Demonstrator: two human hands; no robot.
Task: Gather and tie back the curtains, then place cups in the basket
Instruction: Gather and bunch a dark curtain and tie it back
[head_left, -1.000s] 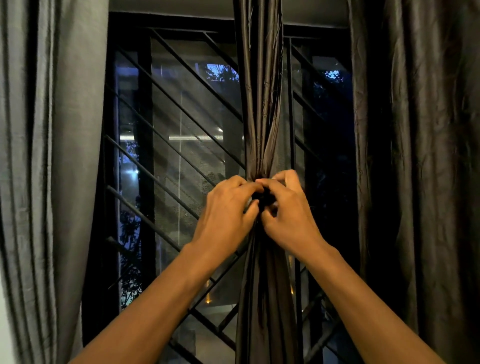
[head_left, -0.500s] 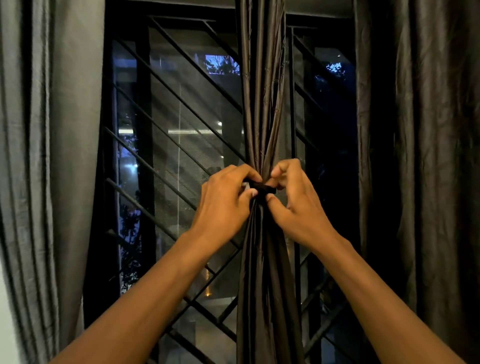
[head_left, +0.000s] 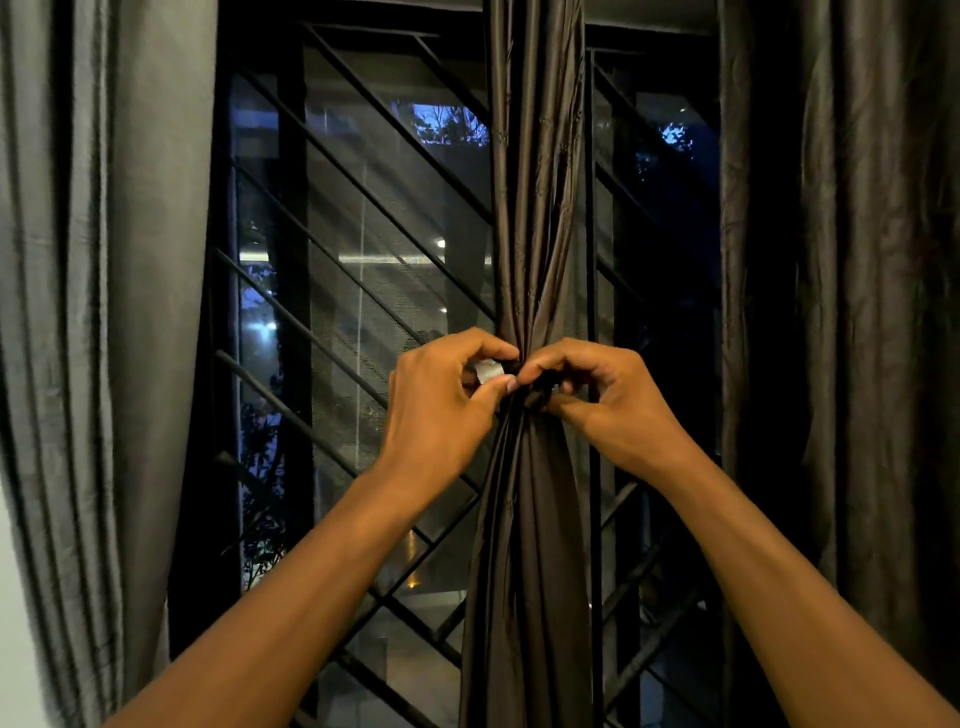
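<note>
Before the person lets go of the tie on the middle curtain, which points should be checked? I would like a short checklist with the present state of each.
1. Middle curtain gathered into one bundle: ok.
2. Dark tie wrapped round the bundle: ok.
3. Left hand pinches the tie's pale end: ok.
4. Right hand holds the tie: ok.
5. Tie fastened shut: cannot tell.
6. Side curtains tied back: not ok.

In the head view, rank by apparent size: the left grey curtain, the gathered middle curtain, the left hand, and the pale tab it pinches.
1. Left grey curtain, partly cut off by the frame.
2. Gathered middle curtain.
3. Left hand, nearer the camera, so enlarged.
4. Pale tab, clearly smallest.
</note>
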